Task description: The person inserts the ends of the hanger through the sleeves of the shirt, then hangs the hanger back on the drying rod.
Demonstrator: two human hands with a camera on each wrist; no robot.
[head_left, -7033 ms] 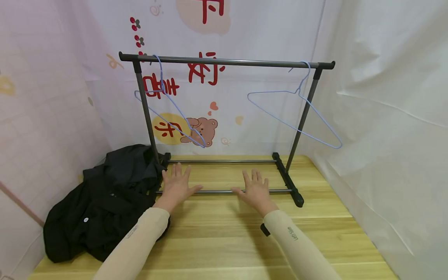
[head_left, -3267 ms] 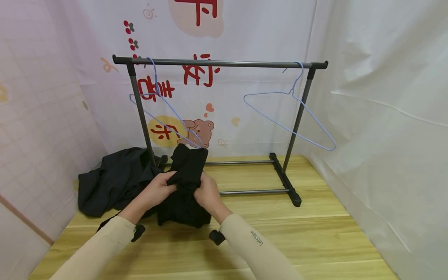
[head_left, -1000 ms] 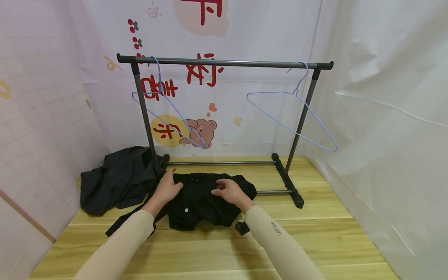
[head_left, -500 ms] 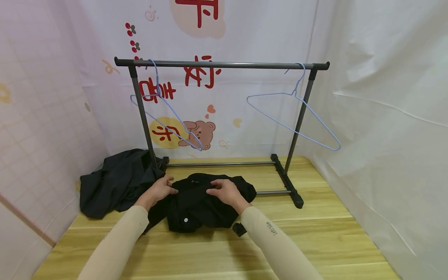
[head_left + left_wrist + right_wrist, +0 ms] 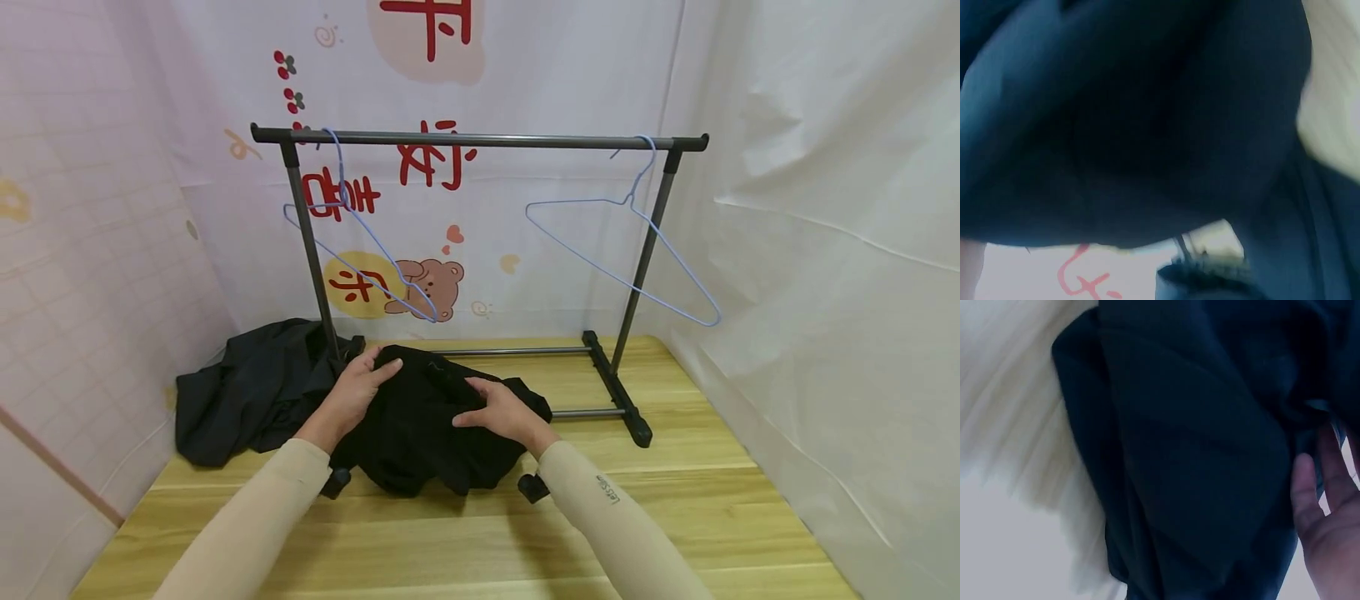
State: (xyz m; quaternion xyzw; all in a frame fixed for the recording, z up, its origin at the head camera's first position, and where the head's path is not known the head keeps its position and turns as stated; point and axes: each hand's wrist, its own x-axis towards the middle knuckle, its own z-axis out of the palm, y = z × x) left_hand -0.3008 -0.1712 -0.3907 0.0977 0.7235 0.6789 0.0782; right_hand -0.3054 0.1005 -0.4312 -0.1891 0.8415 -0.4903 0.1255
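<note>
In the head view, a bunched black garment (image 5: 427, 442) lies across the front of the rack, its far left part raised off the table. My left hand (image 5: 354, 393) holds its upper left edge, thumb on the near side. On the garment's right part my right hand (image 5: 504, 410) touches the cloth, thumb and fingers apart. Dark cloth (image 5: 1147, 137) fills most of the left wrist view and hides the left fingers. The right wrist view shows my right hand's fingers (image 5: 1337, 469) loosely extended at a fold of the garment.
A second dark garment (image 5: 258, 396) lies heaped by the rack's left leg. The grey clothes rack (image 5: 480, 140) carries two thin blue hangers, the left hanger (image 5: 382, 250) and the right hanger (image 5: 622, 279). The wooden table (image 5: 450, 550) meets white sheeting on the right.
The black garment was drawn from the heap on the left to the middle. Over the last half second my left hand raised its left edge, and its white button went out of sight.
</note>
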